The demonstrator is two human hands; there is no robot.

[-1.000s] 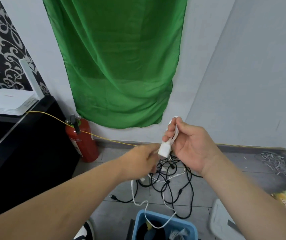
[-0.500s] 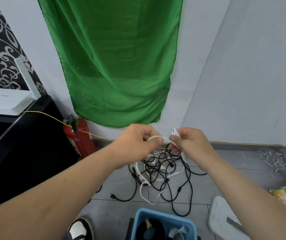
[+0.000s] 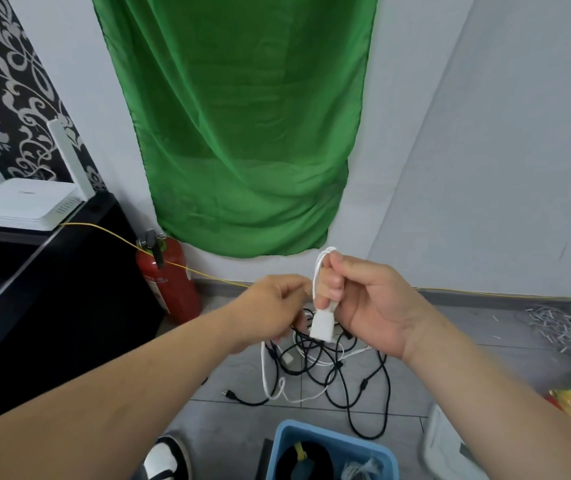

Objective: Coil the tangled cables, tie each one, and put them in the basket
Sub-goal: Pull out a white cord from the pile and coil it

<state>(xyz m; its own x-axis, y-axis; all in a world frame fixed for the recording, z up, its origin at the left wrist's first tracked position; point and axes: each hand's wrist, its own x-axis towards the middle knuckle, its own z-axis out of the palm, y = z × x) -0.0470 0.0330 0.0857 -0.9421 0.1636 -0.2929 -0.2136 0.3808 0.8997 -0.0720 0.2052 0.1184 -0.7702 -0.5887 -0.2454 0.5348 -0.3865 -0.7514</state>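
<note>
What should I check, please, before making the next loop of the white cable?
1. Right hand holds the white cable loops: ok.
2. White plug hangs free below the fingers: ok.
3. Left hand has the trailing strand: cannot tell, fingers hidden.
4. Trailing strand clear of the black cables on the floor: not ok, they overlap.
5. Blue basket near: ok.
6. Tie at hand: cannot tell.

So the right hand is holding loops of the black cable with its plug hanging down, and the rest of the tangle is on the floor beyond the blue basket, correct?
Not quite: the head view shows the right hand holding loops of the white cable, not a black one, with its white plug hanging below. The rest stands: the tangle lies on the floor beyond the blue basket.
</note>
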